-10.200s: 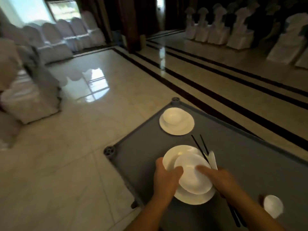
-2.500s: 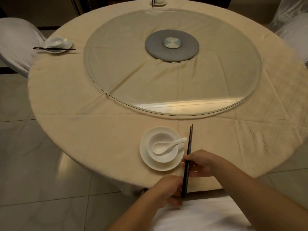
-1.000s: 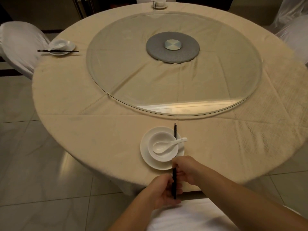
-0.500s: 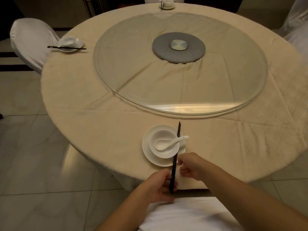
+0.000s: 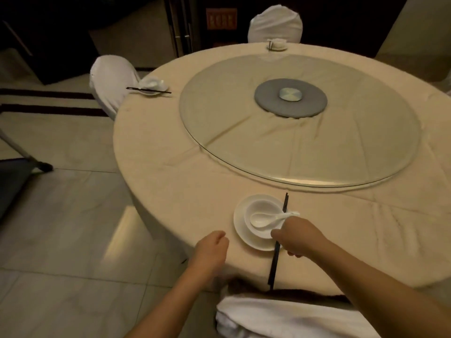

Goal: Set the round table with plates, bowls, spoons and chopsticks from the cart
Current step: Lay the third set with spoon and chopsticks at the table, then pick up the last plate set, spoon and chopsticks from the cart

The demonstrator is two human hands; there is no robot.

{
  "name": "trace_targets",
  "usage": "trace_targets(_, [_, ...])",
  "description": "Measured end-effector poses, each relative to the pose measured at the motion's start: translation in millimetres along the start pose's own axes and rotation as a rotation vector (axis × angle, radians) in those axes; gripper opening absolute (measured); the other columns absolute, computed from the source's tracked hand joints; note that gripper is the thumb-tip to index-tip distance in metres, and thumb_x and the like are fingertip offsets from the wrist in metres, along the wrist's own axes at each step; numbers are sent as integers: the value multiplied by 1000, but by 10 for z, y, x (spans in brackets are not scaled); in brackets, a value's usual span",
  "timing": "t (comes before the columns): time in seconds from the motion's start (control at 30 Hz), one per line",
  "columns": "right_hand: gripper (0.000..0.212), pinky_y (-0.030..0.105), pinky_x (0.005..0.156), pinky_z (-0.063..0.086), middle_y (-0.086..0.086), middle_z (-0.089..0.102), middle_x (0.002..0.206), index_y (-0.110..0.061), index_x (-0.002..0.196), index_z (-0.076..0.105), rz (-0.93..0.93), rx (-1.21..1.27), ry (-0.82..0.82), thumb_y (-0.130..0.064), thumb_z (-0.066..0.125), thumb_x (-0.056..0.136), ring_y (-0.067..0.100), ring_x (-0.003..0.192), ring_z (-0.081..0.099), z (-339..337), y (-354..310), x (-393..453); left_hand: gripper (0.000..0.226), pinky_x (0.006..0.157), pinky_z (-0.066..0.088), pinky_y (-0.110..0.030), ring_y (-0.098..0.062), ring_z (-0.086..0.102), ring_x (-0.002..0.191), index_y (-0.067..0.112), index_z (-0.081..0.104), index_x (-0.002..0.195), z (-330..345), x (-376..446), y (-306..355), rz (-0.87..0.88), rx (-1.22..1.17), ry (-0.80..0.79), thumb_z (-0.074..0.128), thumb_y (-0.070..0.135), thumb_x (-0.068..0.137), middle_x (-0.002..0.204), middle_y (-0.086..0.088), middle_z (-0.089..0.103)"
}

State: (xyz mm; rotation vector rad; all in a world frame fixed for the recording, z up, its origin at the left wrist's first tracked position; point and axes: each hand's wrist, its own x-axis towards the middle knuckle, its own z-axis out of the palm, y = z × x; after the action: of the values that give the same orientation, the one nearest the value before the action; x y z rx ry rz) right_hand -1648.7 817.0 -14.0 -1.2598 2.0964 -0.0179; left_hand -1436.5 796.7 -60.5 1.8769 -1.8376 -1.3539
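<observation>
Two black chopsticks lay side by side along the right rim of a round white plate, their far tips beyond the plate and their near ends reaching to the edge of the round counter draped in cream cloth. The right hand rested over their middle, its fingers curled down onto the sticks; whether they pinched them or only pressed them could not be told. The left hand hovered at the counter's near edge, left of the plate, its fingers curled loosely and holding nothing.

On the plate sat a small white bowl, and in it a white ceramic spoon whose handle pointed right, across the chopsticks.

A large clear glass turntable covered the middle of the counter, on a grey round base. A second white setting with dark chopsticks lay at the left edge, in front of a white-covered chair; a third setting stood at the far edge before another covered chair. A white chair back showed below the arms, and a dark cart corner at far left on the tiled floor.
</observation>
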Motion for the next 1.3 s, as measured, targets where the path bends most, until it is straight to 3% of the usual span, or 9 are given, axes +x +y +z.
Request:
trace_targets(0.07, [24, 24, 52, 44, -2, 58, 62, -16, 69, 55, -40, -76, 53, -32, 53, 87, 12, 53, 56, 13, -280, -43, 43, 108, 35, -29, -21, 48, 132, 14, 51, 141, -306, -55, -85, 109, 132, 136, 41, 28, 101, 143, -6, 53])
trace_targets(0.23, [31, 28, 63, 42, -3, 52, 69, -17, 69, 48, -192, -278, 164, -39, 50, 90, 17, 66, 53, 198, -1263, -187, 45, 102, 40, -36, -25, 48, 128, 14, 49, 140, -1648, -192, -355, 247, 478, 420, 37, 36, 102, 140, -8, 54])
trace_targets(0.3, [32, 28, 62, 41, -1, 53, 73, -17, 68, 48, -269, -337, 214, -41, 49, 90, 21, 72, 54, 318, -1778, -277, 39, 96, 45, -40, -29, 51, 120, 15, 54, 130, -2358, -356, -566, 187, 569, 507, 34, 36, 102, 132, -9, 57])
trace_targets(0.4, [26, 26, 59, 39, 0, 60, 83, -18, 85, 57, -377, -353, 275, -41, 47, 91, 21, 76, 56, 564, -2605, -446, 34, 93, 46, -41, -31, 51, 115, 13, 55, 117, -3329, -721, -985, 45, 649, 591, 33, 34, 102, 125, -11, 57])
trace_targets(0.53, [39, 30, 73, 47, 4, 66, 114, -18, 115, 61, -552, -340, 333, -44, 44, 92, 24, 98, 61, 1024, -3739, -732, 39, 91, 47, -42, -29, 53, 113, 13, 53, 122, -4314, -1293, -1625, -81, 711, 723, 30, 36, 101, 124, -11, 57])
trace_targets(0.77, [28, 31, 63, 51, -4, 58, 80, -23, 97, 61, -919, -362, 347, -47, 48, 90, 15, 71, 56, 1738, -5427, -1378, 43, 91, 48, -44, -26, 53, 115, 17, 56, 123, -5283, -2148, -2572, -254, 700, 946, 32, 45, 100, 124, -7, 58])
trace_targets(0.9, [31, 35, 79, 51, -4, 57, 89, -25, 107, 59, -1133, -367, 345, -49, 50, 90, 16, 84, 53, 1913, -6197, -1588, 45, 94, 47, -45, -30, 51, 120, 15, 58, 124, -5864, -2426, -2893, -402, 708, 1084, 37, 45, 99, 127, -11, 59])
trace_targets(1.07, [37, 37, 83, 48, 1, 61, 104, -24, 121, 56, -1227, -305, 418, -46, 50, 92, 21, 96, 53, 1921, -7106, -1592, 47, 93, 46, -43, -28, 50, 123, 17, 56, 129, -6518, -2359, -3026, -515, 757, 1137, 37, 48, 99, 130, -8, 57])
trace_targets(1.3, [38, 38, 85, 49, 3, 61, 116, -23, 122, 55, -1353, -198, 429, -41, 54, 88, 24, 107, 56, 1717, -8226, -984, 47, 93, 47, -44, -31, 50, 121, 14, 57, 123, -7309, -1485, -2932, -574, 784, 1131, 38, 49, 99, 128, -10, 58])
